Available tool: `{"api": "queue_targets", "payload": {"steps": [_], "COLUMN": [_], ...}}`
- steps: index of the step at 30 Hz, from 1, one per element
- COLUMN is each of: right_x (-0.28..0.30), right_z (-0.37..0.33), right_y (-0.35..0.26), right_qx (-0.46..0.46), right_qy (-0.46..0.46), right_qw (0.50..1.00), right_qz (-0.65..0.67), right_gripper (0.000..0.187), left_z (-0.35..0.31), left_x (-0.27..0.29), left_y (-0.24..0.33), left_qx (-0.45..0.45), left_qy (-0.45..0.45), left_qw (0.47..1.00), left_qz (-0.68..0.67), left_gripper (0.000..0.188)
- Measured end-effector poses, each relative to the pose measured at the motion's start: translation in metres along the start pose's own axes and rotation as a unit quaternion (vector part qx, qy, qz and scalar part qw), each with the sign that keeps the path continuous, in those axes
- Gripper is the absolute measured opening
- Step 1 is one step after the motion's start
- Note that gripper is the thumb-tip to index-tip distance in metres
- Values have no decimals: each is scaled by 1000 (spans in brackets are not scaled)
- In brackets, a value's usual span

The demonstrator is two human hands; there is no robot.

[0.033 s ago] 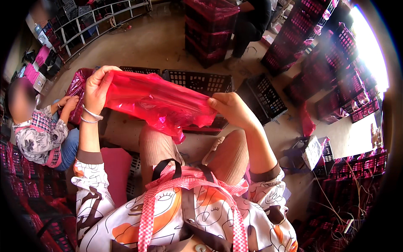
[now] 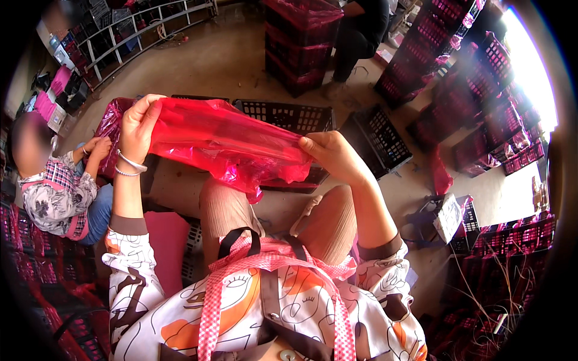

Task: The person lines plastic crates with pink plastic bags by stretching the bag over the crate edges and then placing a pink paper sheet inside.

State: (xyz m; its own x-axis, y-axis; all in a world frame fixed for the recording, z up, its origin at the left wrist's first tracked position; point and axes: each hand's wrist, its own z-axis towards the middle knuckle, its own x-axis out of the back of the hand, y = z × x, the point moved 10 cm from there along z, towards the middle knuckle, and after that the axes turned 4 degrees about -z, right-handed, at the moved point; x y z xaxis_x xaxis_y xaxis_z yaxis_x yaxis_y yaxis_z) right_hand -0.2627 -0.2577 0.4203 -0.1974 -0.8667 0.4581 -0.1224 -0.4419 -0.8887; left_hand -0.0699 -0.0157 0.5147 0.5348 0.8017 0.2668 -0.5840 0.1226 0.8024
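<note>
A thin, bright pink-red plastic bag [image 2: 223, 141] is stretched sideways in the air above my knees. My left hand [image 2: 138, 129], with bracelets at the wrist, pinches its left end between thumb and fingers. At the lower right, my right hand [image 2: 337, 153] grips the other end, thumb on top. The film sags in crumpled folds between them. Just beyond it stands a black perforated plastic crate [image 2: 283, 114], partly hidden by the bag.
Another black crate [image 2: 376, 141] stands to the right. Tall stacks of crates lined with pink plastic [image 2: 301, 51] rise farther off and along the right side. At left, a co-worker [image 2: 60, 186] sits holding pink plastic [image 2: 111, 129]. A metal frame [image 2: 144, 36] lies at the back left.
The bag's film has shifted slightly, its lower folds changing shape. Both hands keep their hold almost in the same place.
</note>
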Motion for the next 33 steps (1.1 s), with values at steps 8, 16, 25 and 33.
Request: {"api": "queue_targets", "payload": {"steps": [8,16,25,33], "right_x": [1,-6,-3,6], "right_z": [-3,0,-5,1], "right_y": [2,8,-9,-1], "right_qx": [-52,-19,-1,24], "right_qy": [-21,-49,-51,-17], "right_qw": [995,985,978,993], "right_qz": [82,165,201,114], "right_gripper": [40,20,12,13], "left_z": [0,-1,-7,-9], "left_x": [14,17,47,55], "left_y": [-7,-7,-21,-13], "left_qx": [40,7,-22,-52], "left_qy": [54,56,120,115], "left_qw": [998,998,993,992], "left_qz": [-6,6,-6,13], "left_gripper": [17,18,20,25]}}
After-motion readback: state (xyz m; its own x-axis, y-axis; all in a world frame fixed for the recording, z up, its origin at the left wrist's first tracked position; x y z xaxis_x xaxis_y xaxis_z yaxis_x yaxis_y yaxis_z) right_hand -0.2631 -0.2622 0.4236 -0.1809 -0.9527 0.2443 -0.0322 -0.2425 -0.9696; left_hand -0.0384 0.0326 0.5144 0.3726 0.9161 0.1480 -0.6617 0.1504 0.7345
